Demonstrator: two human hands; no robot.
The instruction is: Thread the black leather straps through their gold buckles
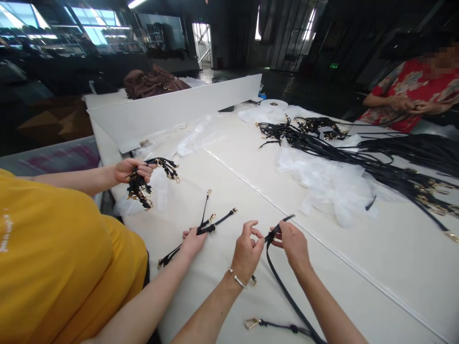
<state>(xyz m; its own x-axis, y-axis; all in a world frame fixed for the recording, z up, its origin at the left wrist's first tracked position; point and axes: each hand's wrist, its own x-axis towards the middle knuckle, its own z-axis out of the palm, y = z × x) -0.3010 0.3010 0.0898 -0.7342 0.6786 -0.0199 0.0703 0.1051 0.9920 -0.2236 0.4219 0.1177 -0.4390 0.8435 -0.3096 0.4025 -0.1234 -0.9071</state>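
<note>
Here we go — left grip (pixel 247 253) and right grip (pixel 294 242) both pinching the long, flat black strap (pixel 281 285), held up over the white surface (pixel 258 205) toward its near edge. Down below, a gold metal clasp (pixel 253 323) on a thin black cord lies nearer that edge.

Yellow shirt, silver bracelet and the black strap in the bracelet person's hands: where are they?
Yellow shirt (pixel 68 248): head view, middle of the cloth.
Silver bracelet (pixel 236 278): head view, its band.
Black strap (pixel 277 277): head view, its hanging length.
</note>
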